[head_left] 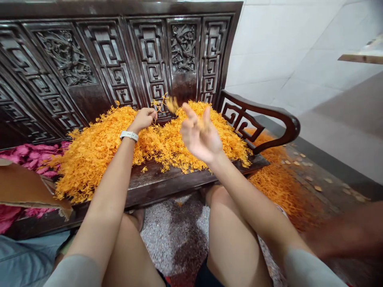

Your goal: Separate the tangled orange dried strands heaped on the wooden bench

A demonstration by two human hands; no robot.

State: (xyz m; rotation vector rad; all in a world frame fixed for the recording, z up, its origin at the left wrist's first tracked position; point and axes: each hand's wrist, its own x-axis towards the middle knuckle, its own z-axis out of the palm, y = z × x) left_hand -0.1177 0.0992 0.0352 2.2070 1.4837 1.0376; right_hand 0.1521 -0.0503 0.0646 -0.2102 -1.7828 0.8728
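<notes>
My left hand (146,118), with a white band at the wrist, is closed in a pinch over the orange heap. From its fingertips sticks a thin, branching orange plastic flower piece (158,104). A blurred orange-yellow piece (172,104) hangs in the air between my hands, apart from the right fingers. My right hand (202,137) is turned palm up with its fingers spread, slightly smeared by motion. Below both hands, two merging heaps of orange plastic flower pieces (98,149) cover much of the dark wooden bench seat (167,185).
A carved backrest (116,59) and a curved armrest (269,113) bound the bench. At left are pink flower pieces (36,157) and a cardboard box (26,185). More orange pieces (278,189) lie beyond the armrest. Another person's blurred arm (353,231) shows at lower right.
</notes>
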